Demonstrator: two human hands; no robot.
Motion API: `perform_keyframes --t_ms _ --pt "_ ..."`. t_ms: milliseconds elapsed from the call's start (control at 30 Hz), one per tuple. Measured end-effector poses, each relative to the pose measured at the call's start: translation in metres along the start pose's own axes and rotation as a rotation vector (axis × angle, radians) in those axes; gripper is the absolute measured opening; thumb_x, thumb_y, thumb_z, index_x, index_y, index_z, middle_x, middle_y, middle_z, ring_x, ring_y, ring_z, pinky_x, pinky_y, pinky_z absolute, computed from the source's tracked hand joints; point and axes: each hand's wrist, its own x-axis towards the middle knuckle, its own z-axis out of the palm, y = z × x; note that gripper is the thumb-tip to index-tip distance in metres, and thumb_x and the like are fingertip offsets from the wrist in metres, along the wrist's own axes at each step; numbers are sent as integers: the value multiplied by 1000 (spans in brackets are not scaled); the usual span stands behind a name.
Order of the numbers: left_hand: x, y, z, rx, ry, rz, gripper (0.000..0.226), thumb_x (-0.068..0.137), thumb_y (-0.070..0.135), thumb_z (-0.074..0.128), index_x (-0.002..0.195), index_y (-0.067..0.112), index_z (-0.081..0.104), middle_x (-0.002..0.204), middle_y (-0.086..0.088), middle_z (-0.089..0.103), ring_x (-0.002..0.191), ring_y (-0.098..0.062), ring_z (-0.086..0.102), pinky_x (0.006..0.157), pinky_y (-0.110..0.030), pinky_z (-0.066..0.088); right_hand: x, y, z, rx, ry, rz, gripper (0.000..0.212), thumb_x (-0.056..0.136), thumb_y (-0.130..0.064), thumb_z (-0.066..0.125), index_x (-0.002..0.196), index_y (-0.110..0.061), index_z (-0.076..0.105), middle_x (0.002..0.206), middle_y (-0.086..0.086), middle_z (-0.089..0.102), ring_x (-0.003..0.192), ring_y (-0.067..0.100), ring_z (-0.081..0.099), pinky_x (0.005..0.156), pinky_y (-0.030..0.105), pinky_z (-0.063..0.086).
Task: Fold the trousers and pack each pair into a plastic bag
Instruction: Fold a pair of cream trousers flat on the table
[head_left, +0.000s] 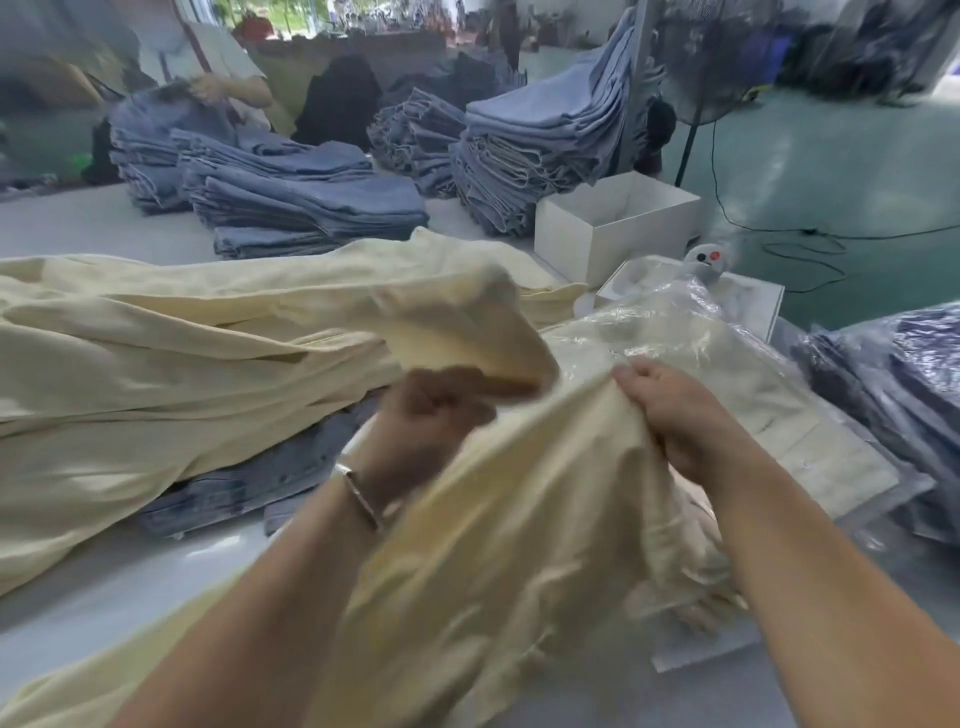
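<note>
A pair of cream trousers (498, 519) hangs between my two hands above the white table (130, 582). My left hand (431, 415) grips a raised fold of the cloth in a fist; the hand is blurred. My right hand (670, 410) pinches the cloth's upper edge a little to the right. Behind my right hand lies a clear plastic bag (727, 358) holding a folded cream pair. A heap of loose cream trousers (182, 374) covers the table's left side.
Blue jeans (234, 493) lie under the cream heap. Stacks of folded jeans (306, 202) and a white open box (618, 218) stand at the back. Bagged dark garments (898, 395) are piled at the right. A person (218, 73) works at the far left.
</note>
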Motion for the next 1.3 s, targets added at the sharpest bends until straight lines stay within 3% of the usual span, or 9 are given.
perform_keyframes --t_ms 167,300,467,700,867,1033,1133,1233,1300 --pt "-28 -70 74 882 -765 -240 56 93 46 37 141 20 45 152 -2 37 139 -14 31 110 -19 11 21 0 3 -249 140 -93 10 95 -27 56 92 -21 63 92 3 61 72 19 60 62 20 46" --pt "-35 -90 91 861 -603 -331 42 93 39 49 127 17 61 137 -6 55 126 -20 48 100 -21 31 -6 23 -1 -586 270 -373 29 89 -37 63 111 -17 61 104 -2 59 94 18 57 79 30 44" --pt "-19 -94 86 970 -445 -150 35 96 32 48 128 22 57 135 -3 54 123 -19 48 93 -24 29 -60 59 16 -1086 -317 -294 103 55 -66 66 145 -32 28 133 -5 46 121 18 44 100 34 41" --pt "-9 -113 62 1442 -296 -153 50 100 31 21 148 19 27 156 -11 25 142 -28 23 115 -41 12 -73 61 21 -641 10 -410 29 69 -11 44 90 -14 63 79 0 64 77 23 58 66 37 41" --pt "3 -88 11 568 318 -451 47 98 22 49 143 12 37 138 -20 45 125 -32 45 102 -38 37 -94 26 9 -10 -396 -126 19 70 1 44 83 1 58 59 -8 47 52 5 42 49 22 36" --pt "-21 -39 8 33 -204 -408 33 91 -12 47 88 12 69 103 9 60 71 19 59 73 -8 47 -121 26 5 104 -487 -87 22 82 -13 74 99 0 67 88 7 67 83 19 60 72 31 47" --pt "-17 -19 2 -190 -211 -381 11 79 22 73 69 22 78 78 4 73 71 0 68 75 -25 53 -133 34 -4 174 -473 22 27 74 -27 80 92 -7 75 89 10 74 78 20 69 67 27 54" --pt "-2 -15 5 -264 -248 -387 51 63 52 82 92 11 76 95 -10 74 84 -20 70 72 -31 57 -140 40 -16 269 -588 49 27 67 -8 73 94 -4 74 91 12 72 81 24 68 70 30 53" --pt "12 -30 26 -86 -90 -383 45 70 53 76 83 11 75 83 -3 74 74 -16 68 65 -27 55 -128 46 -22 115 -293 76 33 56 -15 63 85 2 66 77 10 63 73 25 58 66 31 45"
